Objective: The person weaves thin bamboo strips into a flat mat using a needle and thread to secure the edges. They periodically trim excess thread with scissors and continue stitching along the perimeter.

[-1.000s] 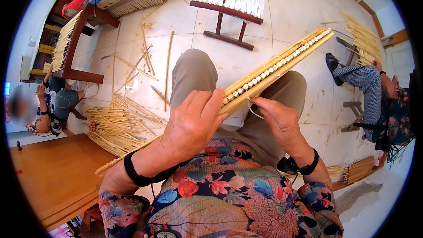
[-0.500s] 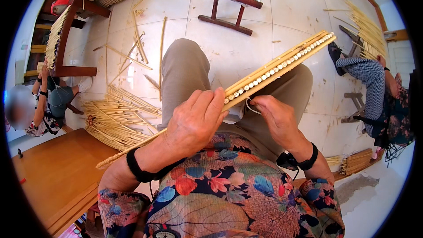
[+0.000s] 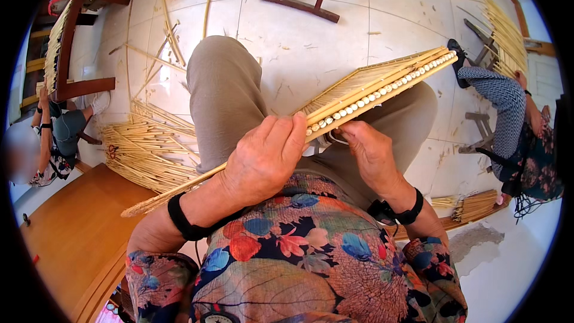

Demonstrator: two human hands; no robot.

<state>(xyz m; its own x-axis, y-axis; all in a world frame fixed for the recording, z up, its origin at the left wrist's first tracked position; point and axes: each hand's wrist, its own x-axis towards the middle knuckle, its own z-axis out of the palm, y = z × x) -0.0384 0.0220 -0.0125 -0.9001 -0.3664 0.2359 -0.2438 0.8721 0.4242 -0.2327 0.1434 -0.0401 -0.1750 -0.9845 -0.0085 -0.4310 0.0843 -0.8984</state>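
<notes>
From where I stand, the stalk panel [image 3: 382, 82] is held above the seated person's lap, slanting up to the right across the right thigh [image 3: 412, 113]. A single row of round, pale cut ends [image 3: 360, 104] lies between two lengthwise stalks. A sheet of laid stalks [image 3: 348, 87] spreads behind the upper one.

Left hand [image 3: 263, 152]: the grip is clamped on the panel's near end, fingers over the top. A long stalk [image 3: 179, 186] runs out past this wrist to the lower left.

Right hand [image 3: 372, 154]: thumb and fingertips are just under the panel's lower edge. I cannot tell whether this grip closes on anything.

Handling: the panel is probably light for its length. Expect stiffness along the stalks, some flex across the sheet. The stalk skin looks smooth and may slide under dry fingers; hollow or pithy stems are liable to crush or split.

Where to hold: take the near end across its full thickness, spreading pressure over both lengthwise stalks. Do not squeeze one stem alone. Support the far end, since its length probably makes it dip.
</notes>
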